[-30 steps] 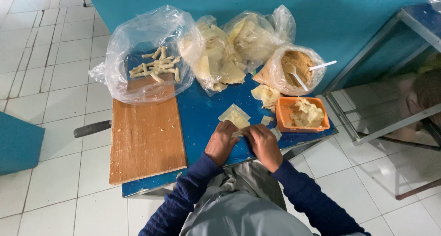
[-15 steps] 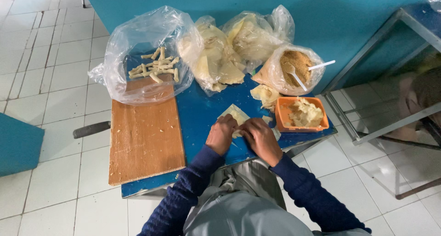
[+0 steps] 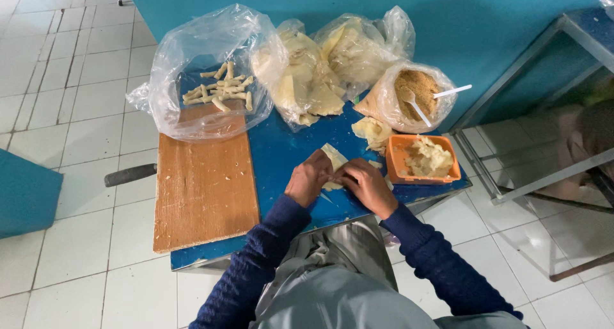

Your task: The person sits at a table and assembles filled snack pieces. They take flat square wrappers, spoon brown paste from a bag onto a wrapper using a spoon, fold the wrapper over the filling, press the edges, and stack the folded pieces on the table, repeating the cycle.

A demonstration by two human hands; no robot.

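White floor tiles surround a low blue bench set against a teal wall. Both hands meet at the bench's near edge: left hand and right hand are each closed with fingers pinched on one pale dough sheet, which lies flat on the bench between them. Wooden board sits at the left, bare. Behind it, an open clear bag holds rolled pieces. Two further bags of pale sheets stand at the rear. An orange tub of filling (pale, mashed) sits just right of the hands; a bag of brown crumbs with a white spoon lies behind it.
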